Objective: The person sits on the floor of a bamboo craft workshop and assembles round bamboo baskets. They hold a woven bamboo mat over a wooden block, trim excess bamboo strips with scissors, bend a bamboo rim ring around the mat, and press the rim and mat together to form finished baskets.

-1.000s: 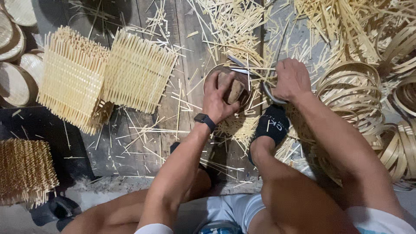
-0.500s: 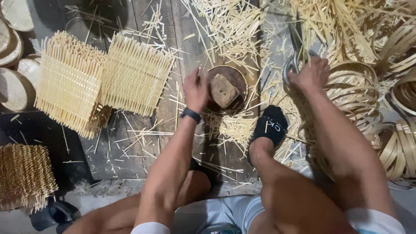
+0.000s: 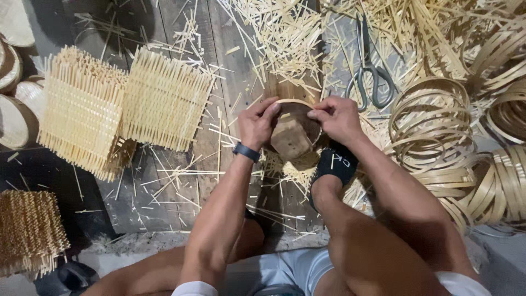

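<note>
A thin bamboo hoop [image 3: 293, 102] sits around a wooden block [image 3: 290, 138] in the middle of the floor. My left hand [image 3: 256, 121] pinches the hoop's left side, a dark watch [image 3: 246, 152] on its wrist. My right hand [image 3: 337, 117] pinches the hoop's right side. My foot in a black sock [image 3: 331, 167] rests just below the block. Grey scissors [image 3: 368, 74] lie on the floor beyond my right hand.
Two woven bamboo mats [image 3: 120, 104] lie at the left, another [image 3: 30, 233] at the lower left. Stacks of bamboo hoops [image 3: 438, 131] fill the right side. Loose bamboo slivers [image 3: 279, 33] litter the plank floor. Round baskets [image 3: 13, 104] sit at the left edge.
My right hand came back from the scissors' side to the hoop. Both hands now pinch the hoop over the block; the left earlier rested on the block.
</note>
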